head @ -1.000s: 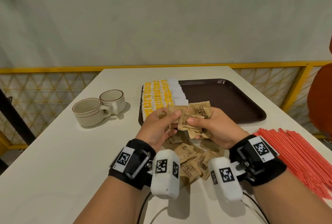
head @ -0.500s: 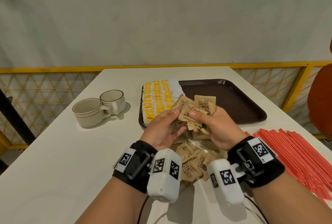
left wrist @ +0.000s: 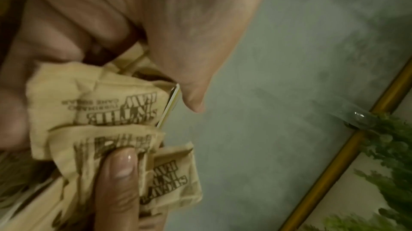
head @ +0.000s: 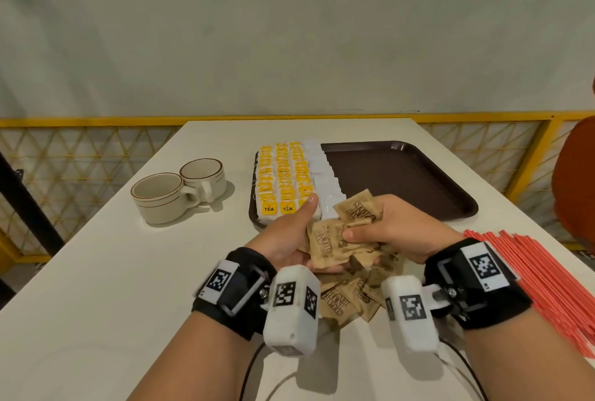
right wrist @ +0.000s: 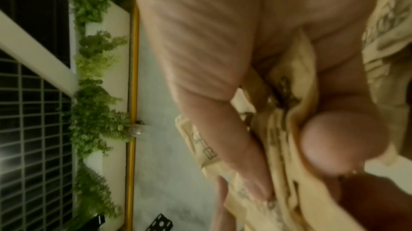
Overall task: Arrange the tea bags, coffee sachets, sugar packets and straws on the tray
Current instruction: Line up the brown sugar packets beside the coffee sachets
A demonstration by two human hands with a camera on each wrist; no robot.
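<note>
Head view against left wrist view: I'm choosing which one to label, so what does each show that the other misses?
Only the head view shows the dark brown plastic tray with rows of yellow tea bags, two cream ceramic cups, the red straws and loose packets on the white table. Only the left wrist view shows the print on the brown paper sugar packets close up. Both show the left hand and right hand holding those packets.

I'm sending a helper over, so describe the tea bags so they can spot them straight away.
Find the dark brown tray on the white table. The tea bags fill its left end in neat rows, beside a column of plain white sachets. Only they have bright yellow wrappers, with TEA printed on the nearest.
</note>
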